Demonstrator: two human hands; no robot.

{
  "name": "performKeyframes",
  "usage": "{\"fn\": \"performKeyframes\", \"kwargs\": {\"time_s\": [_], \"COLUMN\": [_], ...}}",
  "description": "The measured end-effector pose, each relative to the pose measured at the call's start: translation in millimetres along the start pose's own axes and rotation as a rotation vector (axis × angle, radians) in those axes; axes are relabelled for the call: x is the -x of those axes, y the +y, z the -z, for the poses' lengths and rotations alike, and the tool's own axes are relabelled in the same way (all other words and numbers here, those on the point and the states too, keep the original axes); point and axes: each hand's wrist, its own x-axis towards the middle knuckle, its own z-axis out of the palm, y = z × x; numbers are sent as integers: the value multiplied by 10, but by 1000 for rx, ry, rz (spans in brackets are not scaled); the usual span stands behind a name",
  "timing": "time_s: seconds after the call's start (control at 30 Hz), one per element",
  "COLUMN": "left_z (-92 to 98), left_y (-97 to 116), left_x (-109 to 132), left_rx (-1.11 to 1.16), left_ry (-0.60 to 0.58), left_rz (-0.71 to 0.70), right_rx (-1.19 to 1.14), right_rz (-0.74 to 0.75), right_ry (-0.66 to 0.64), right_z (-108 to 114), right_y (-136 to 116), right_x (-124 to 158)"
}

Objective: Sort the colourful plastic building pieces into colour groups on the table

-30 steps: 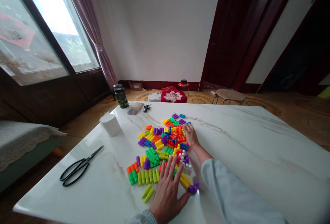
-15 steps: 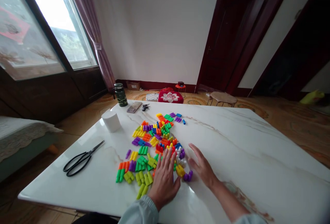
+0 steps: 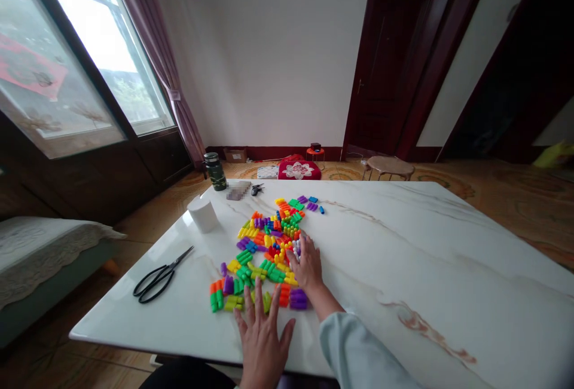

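Note:
A spread of small plastic building blocks [image 3: 269,245] in yellow, green, orange, purple, red and blue lies on the white marble table [image 3: 403,245]. My left hand [image 3: 262,335] rests flat near the table's front edge, fingers spread, fingertips touching the nearest green and yellow blocks. My right hand [image 3: 306,265] lies palm down on the right side of the pile, fingers stretched over the blocks. Neither hand grips anything.
Black scissors [image 3: 162,274] lie at the table's left. A white cylinder [image 3: 202,214], a dark green bottle [image 3: 217,171], a phone [image 3: 237,190] and keys [image 3: 256,188] sit at the far left corner. A bed [image 3: 40,257] stands left; a small stool [image 3: 389,167] beyond.
The pile has been pushed together toward the left. My right hand moved from the table beside the pile onto the blocks; my left hand slid back toward the front edge.

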Motion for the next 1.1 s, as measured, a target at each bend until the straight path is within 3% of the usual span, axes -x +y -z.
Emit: {"fn": "performKeyframes", "kwargs": {"time_s": [0.1, 0.2, 0.27, 0.33, 0.47, 0.53, 0.63, 0.73, 0.83, 0.97, 1.1], "left_z": [-124, -161, -106, -17, -17, -235, -816, -1457, -1904, -2115, -2043], "left_y": [-164, -207, -125, 56, 580, 799, 982, 1039, 1040, 943, 705], "left_x": [-64, -188, -296, -474, -1187, -1672, -2350, -2841, -3160, -3398, -3457], "left_rx": [-20, -11, 13, 53, 155, 163, 125, 94, 42, -85, -155], "left_ry": [22, 59, 66, 41, -51, -96, -216, -274, -293, -411, -519], "left_rz": [17, 14, -9, -81, -310, -432, -636, -617, -550, -398, -289], "right_rx": [0, 40, 120, 238, 408, 438, 445, 430, 428, 474, 537], "right_rz": [72, 232, 264, 156, -53, -70, -36, -18, -16, -38, -78], "right_ry": [-119, -196, -132, -48, -20, -25, -21, -19, -17, -47, -118], "right_z": [-19, 194, 432, 674, 966, 992, 965, 942, 947, 994, 1035], "right_y": [-148, 21, 361, 806, 1520, 1654, 1678, 1684, 1706, 1641, 1548], "right_x": [-19, -45, -90, -146, -200, -183, -144, -130, -132, -134, -147]}}
